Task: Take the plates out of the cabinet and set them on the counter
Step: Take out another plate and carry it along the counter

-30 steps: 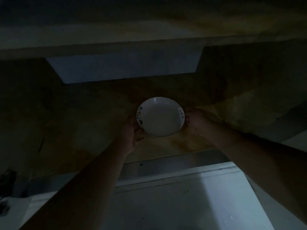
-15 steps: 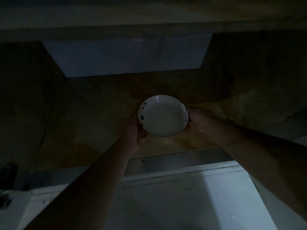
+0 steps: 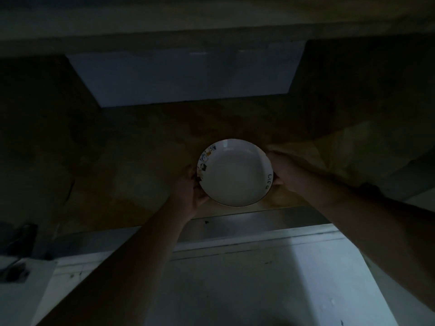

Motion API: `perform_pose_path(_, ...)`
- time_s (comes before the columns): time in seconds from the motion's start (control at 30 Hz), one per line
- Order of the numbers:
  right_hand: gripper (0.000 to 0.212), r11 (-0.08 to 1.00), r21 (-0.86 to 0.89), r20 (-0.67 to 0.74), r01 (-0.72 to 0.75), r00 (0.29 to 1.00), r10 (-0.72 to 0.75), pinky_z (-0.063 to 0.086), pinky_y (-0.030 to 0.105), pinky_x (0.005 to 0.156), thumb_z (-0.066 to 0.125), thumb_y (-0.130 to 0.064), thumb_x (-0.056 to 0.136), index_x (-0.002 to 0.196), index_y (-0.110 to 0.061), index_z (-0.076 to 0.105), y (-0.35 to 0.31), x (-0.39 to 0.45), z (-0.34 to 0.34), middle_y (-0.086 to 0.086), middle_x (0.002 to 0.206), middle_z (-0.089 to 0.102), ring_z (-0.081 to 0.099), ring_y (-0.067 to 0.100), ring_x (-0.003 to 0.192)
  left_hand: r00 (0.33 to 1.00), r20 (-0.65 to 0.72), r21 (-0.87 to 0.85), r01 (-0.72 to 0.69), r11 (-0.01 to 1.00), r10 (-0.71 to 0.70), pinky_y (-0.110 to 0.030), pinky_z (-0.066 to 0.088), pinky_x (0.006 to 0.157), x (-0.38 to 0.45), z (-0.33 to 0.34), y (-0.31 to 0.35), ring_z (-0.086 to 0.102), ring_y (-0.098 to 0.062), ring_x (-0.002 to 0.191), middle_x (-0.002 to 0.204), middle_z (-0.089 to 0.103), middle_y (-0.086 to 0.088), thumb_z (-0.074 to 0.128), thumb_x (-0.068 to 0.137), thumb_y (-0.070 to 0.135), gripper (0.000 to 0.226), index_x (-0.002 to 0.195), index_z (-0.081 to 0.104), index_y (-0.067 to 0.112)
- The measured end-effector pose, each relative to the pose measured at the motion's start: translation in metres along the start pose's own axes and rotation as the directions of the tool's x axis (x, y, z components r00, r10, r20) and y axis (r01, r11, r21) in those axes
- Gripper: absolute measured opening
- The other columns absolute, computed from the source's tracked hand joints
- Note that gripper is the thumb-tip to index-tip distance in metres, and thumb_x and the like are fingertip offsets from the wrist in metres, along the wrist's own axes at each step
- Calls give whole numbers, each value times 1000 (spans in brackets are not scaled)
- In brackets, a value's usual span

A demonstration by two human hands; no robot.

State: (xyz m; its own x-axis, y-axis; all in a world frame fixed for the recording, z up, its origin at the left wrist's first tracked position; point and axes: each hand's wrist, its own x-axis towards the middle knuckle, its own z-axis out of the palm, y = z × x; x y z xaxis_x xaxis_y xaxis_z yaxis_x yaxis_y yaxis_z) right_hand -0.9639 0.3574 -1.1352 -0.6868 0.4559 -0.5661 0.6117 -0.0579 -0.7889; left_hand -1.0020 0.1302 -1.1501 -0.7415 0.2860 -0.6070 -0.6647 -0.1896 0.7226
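A white deep plate (image 3: pixel 235 172) with small coloured marks on its left rim and dark lettering on its right rim is held in the middle of the dim view. My left hand (image 3: pixel 190 189) grips its left edge and my right hand (image 3: pixel 286 174) grips its right edge. The plate hangs just above the brown cabinet floor (image 3: pixel 131 165), near the cabinet's front edge. No other plates show in the dark interior.
A pale back panel (image 3: pixel 188 76) lies deep in the cabinet between dark side walls. A grey front rail (image 3: pixel 259 223) runs below the plate, with a light floor (image 3: pixel 235 278) under it. A dark object (image 3: pixel 16 269) sits at the lower left.
The plate, held in both hands, has come slightly toward me and to the right, closer to the cabinet's front edge. Both grips are unchanged.
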Motion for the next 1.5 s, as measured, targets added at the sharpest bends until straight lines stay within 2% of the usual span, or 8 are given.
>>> perform_pose_path(0.17,35,1000,9,4,-23,1000,23,50,40,68,38,-32,103,132,-20,51,1,-10,-2,8,128,56,54,27,104,999,-24,59,-27,998,28,-41,53,84,-16,-16,-7,64,-26,112,120,68,-6,36,104,33,37,125,63,17)
perform_pose_path(0.33,31,999,45,47,-8,999,5,51,33,57,41,-25,103,131,-28,52,8,-24,5,-5,95,58,55,11,76,989,-116,73,-85,994,93,-42,55,75,-34,-30,-2,65,-26,112,122,69,-6,36,107,20,31,125,61,15)
perform_pose_path(0.53,24,997,79,196,2,980,-17,58,38,62,41,-30,103,114,-38,61,8,-81,-6,-3,112,69,67,18,94,985,-148,99,-72,992,86,-37,57,65,-91,-40,11,70,-20,96,109,72,0,42,106,16,27,103,66,27)
perform_pose_path(0.63,24,999,44,261,-21,965,9,59,39,67,42,-32,102,115,-41,61,-4,-126,-17,-6,117,68,67,21,102,989,-133,91,-47,995,59,-44,59,72,-134,-44,15,69,-24,101,114,71,-4,42,106,15,25,117,64,20)
perform_pose_path(0.8,31,994,-69,260,-82,961,97,56,42,77,40,-32,103,133,-33,50,-35,-205,-36,-2,121,65,64,24,106,981,-194,4,25,1000,-24,-37,54,66,-227,-31,20,66,-18,92,108,69,-1,43,104,7,24,110,63,20)
perform_pose_path(1.03,23,983,-75,243,-165,954,178,56,33,67,46,-39,100,97,-53,64,-86,-361,-62,-18,104,70,67,6,92,957,-276,-51,73,996,-85,-35,60,63,-390,-20,58,73,-14,72,92,75,3,45,104,9,23,117,62,17)
perform_pose_path(1.23,23,981,-28,299,-193,935,193,58,36,72,47,-37,100,113,-44,64,-125,-515,-92,-14,111,70,70,8,93,971,-220,-14,94,995,-95,-36,58,65,-538,-19,107,70,-15,83,107,71,-6,46,103,10,24,117,64,19)
perform_pose_path(1.5,31,972,113,338,-206,928,158,55,40,80,44,-26,101,110,-44,67,-181,-695,-125,-14,99,73,68,14,84,986,-167,36,30,999,-23,-37,59,63,-718,-6,185,70,-13,87,99,76,3,52,101,13,31,98,75,32)
